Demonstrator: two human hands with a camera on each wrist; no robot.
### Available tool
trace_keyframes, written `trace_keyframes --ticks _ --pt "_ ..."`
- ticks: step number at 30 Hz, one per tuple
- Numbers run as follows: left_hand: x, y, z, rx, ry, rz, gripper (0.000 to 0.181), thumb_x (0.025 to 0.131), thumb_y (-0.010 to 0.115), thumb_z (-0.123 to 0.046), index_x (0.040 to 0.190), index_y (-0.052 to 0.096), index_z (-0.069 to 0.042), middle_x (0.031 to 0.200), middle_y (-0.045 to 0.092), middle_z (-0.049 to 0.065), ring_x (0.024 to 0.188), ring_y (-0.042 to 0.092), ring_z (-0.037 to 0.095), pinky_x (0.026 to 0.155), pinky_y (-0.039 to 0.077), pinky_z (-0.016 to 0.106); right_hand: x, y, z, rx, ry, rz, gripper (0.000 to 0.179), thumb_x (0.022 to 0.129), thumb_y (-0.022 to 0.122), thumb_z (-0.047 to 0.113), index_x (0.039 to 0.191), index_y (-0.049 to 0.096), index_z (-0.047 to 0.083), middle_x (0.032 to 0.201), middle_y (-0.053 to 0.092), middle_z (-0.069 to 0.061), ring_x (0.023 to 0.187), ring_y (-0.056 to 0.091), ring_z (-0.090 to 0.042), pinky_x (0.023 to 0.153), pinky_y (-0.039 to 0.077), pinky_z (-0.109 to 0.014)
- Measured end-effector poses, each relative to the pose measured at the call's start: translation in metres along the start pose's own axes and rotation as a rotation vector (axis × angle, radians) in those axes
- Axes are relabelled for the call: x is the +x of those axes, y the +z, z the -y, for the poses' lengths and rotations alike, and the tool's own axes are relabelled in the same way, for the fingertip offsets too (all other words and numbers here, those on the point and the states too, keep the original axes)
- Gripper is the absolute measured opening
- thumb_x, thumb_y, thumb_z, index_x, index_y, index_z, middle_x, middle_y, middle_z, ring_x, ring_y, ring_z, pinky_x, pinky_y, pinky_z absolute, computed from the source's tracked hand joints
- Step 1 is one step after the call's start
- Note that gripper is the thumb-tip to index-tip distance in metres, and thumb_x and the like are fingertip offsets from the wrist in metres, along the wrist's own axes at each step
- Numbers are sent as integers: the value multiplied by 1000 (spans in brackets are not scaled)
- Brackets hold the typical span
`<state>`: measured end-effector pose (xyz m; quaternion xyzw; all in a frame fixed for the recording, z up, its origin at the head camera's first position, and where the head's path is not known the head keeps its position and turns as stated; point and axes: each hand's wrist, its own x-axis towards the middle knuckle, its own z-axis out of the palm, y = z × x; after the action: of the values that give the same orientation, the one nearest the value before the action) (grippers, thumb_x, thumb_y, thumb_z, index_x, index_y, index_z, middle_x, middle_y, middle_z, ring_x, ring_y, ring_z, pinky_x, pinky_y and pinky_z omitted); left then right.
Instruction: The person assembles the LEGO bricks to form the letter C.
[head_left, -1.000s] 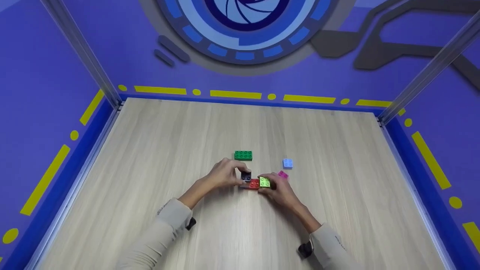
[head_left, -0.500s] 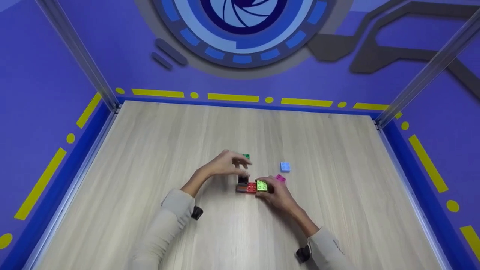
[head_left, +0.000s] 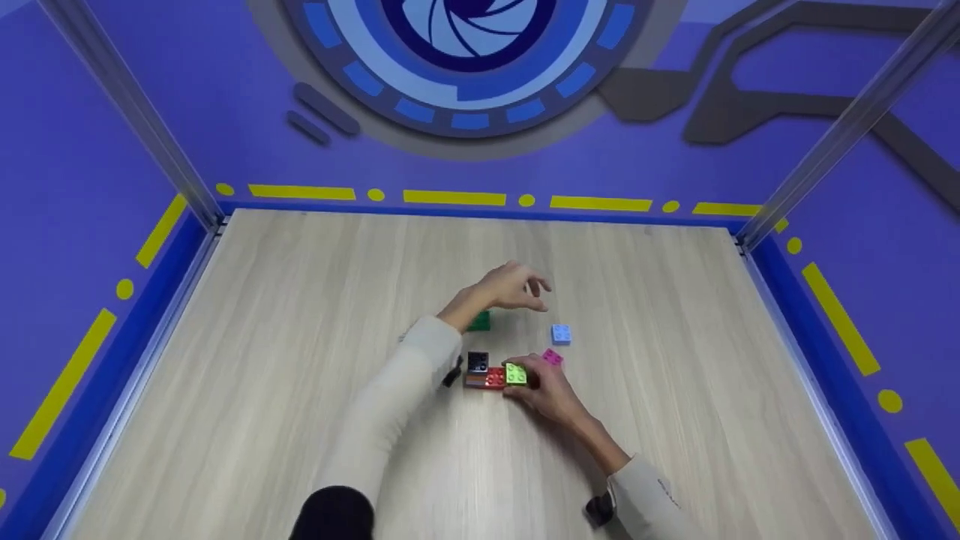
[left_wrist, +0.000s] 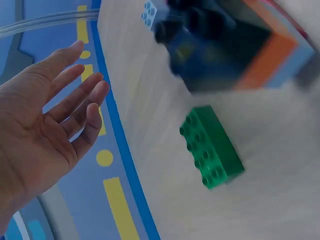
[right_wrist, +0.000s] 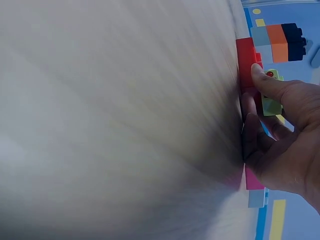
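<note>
My right hand [head_left: 553,388] pinches a lime green toy brick [head_left: 516,373] between thumb and fingers. That brick stands on the right end of a red brick [right_wrist: 246,60]. On the red brick's other end rises a stack with a light blue brick [right_wrist: 260,37], an orange brick [right_wrist: 277,40] and a black brick [head_left: 478,361] on top. My left hand [head_left: 514,286] hovers past the stack with nothing in it, fingers loosely spread in the left wrist view. Below its forearm lies a green brick [left_wrist: 212,147], partly hidden by the sleeve in the head view.
A loose light blue brick [head_left: 561,334] lies right of centre on the wooden table [head_left: 300,300]. Close behind my right hand is a magenta brick [head_left: 553,357]. Blue printed walls [head_left: 465,169] border the table at the back and sides.
My left hand has let go of the black brick, leaving it on the stack, and has moved away and to the right. The right hand keeps its grip on the lime green brick.
</note>
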<state>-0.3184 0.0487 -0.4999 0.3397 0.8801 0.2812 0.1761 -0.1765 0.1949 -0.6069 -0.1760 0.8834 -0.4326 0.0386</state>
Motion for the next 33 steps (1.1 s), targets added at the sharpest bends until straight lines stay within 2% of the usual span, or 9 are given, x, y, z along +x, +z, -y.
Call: trace_keyframes --ticks 5,9,12,15,19,25,33 --pt "21 27 -16 94 -42 72 47 95 74 -27 139 63 -16 132 68 10 119 64 23 101 52 37 -2 3 0 15 -52 -18 38 85 83 14 119 71 4 112 73 -9 102 64 -20 90 51 -33" --pt "25 51 -22 132 -77 140 53 96 72 -26 147 56 -24 142 61 8 125 60 20 104 50 36 -4 7 0 -5 -82 -21 36 85 83 16 116 71 2 110 73 -12 101 66 -23 89 53 -35" --pt "25 64 -23 142 -75 168 49 97 71 -24 145 59 -25 146 59 5 131 57 19 107 48 33 -6 8 1 -13 -90 -35 37 84 84 15 114 71 0 107 72 -13 97 65 -23 85 52 -32" --pt "25 70 -22 134 -70 170 38 97 71 -19 135 68 -22 144 61 3 131 56 19 106 48 32 -8 8 1 -9 -96 -49 37 83 84 14 114 71 -1 106 72 -13 95 64 -23 84 51 -31" --pt "22 70 -22 104 -116 162 32 93 72 -13 124 75 -21 139 63 3 122 59 18 102 51 34 -9 7 1 14 -105 -42 36 84 83 14 115 71 0 108 72 -13 99 65 -25 87 52 -33" --pt "17 58 -13 63 -143 174 32 92 73 -10 124 75 -18 135 67 3 122 61 19 103 52 37 -10 3 0 42 -81 -29 39 85 82 13 121 69 3 119 72 -11 111 65 -23 96 52 -34" --pt "2 33 12 85 -193 189 39 87 79 -6 125 74 -16 134 67 10 124 61 27 106 50 42 -8 1 -2 58 -26 -9 40 86 81 14 124 70 4 114 71 -10 102 62 -18 89 49 -26"
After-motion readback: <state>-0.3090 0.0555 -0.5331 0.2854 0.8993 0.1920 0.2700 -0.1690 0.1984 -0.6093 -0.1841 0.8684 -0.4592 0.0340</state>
